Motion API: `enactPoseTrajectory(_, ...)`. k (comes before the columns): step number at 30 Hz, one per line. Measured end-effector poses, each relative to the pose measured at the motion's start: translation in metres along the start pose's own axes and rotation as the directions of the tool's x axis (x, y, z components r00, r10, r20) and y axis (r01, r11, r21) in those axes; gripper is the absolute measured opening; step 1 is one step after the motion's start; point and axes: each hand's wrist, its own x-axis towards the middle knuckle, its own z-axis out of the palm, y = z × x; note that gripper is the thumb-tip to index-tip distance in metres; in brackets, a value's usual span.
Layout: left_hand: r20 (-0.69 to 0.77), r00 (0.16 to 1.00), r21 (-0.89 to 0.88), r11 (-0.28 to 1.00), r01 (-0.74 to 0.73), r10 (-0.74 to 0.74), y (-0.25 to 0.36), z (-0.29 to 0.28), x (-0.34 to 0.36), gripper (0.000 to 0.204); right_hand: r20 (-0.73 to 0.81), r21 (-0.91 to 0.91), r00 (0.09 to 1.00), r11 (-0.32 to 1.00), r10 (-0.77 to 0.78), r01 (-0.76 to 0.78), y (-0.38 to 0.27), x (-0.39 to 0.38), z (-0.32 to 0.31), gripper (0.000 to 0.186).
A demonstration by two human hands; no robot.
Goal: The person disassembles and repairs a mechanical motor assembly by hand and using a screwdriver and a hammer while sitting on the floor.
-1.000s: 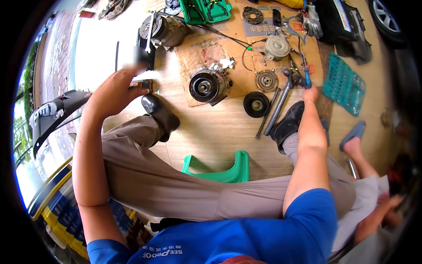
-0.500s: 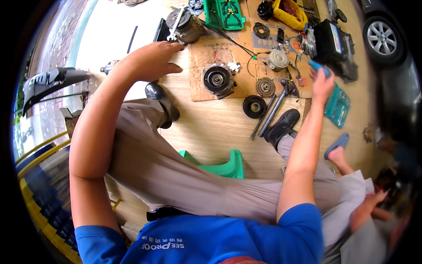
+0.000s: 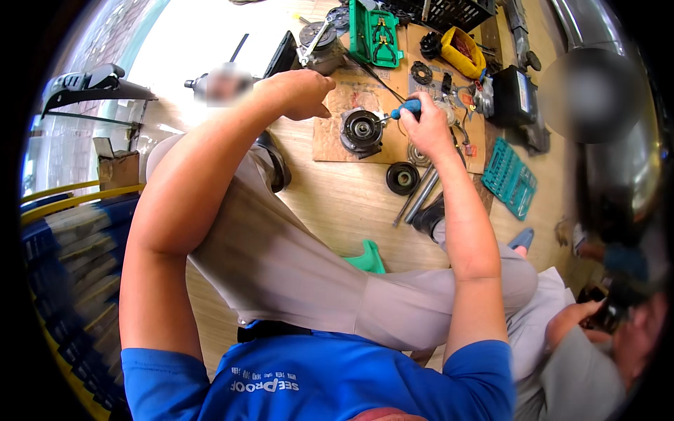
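Observation:
My right hand (image 3: pixel 427 128) is closed round the blue handle of a screwdriver (image 3: pixel 406 109). The screwdriver's thin shaft points left, and its tip reaches the rim of a round metal compressor (image 3: pixel 363 132) with a dark ringed face. That compressor sits on flattened cardboard (image 3: pixel 328 146). Just up and left of it hovers my left hand (image 3: pixel 307 93), with nothing in it and its thumb apart from the fingers. Beyond this hand stands another compressor (image 3: pixel 324 50) with a wrench (image 3: pixel 315 43) lying across it. A black pulley (image 3: pixel 402 178) rests nearer to me at the cardboard's edge.
A hammer (image 3: pixel 423 196) lies beside the pulley. Farther back are an open green tool case (image 3: pixel 382 45), a yellow bag (image 3: pixel 463 52) and a black battery (image 3: pixel 514 97). To the right lies a teal tool tray (image 3: pixel 510 179), with another person (image 3: pixel 583 351) low beside me.
My right hand has swung left with the screwdriver, from beside the teal tray to the compressor. My left hand is now nearer to that compressor.

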Motion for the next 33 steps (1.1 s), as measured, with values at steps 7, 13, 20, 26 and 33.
enactPoseTrajectory(7,0.054,0.998,-0.021,0.999,0.034,-0.033,-0.019,0.017,0.009,0.061,0.140,-0.203,0.990,0.979,0.025,0.004,-0.014,-0.006,-0.001,0.030)
enactPoseTrajectory(13,-0.158,0.953,-0.435,0.885,0.167,-0.258,-0.028,0.111,0.086,0.066,0.051,-0.054,0.997,0.997,0.062,-0.059,-0.004,-0.027,0.008,0.025)
enactPoseTrajectory(20,-0.167,0.930,-0.391,0.888,0.242,-0.327,0.018,0.184,0.116,0.065,0.030,-0.064,0.998,0.997,0.050,-0.048,-0.006,-0.033,0.011,0.023)
enactPoseTrajectory(26,-0.054,0.966,-0.481,0.854,0.198,-0.254,0.028,0.177,0.121,0.069,0.021,-0.056,1.000,0.998,-0.012,0.013,0.004,-0.035,0.008,0.020)
enactPoseTrajectory(33,-0.134,0.939,-0.498,0.841,0.211,-0.315,0.033,0.194,0.125,0.084,0.101,-0.143,0.993,0.987,-0.061,0.075,0.002,-0.028,0.005,0.022)
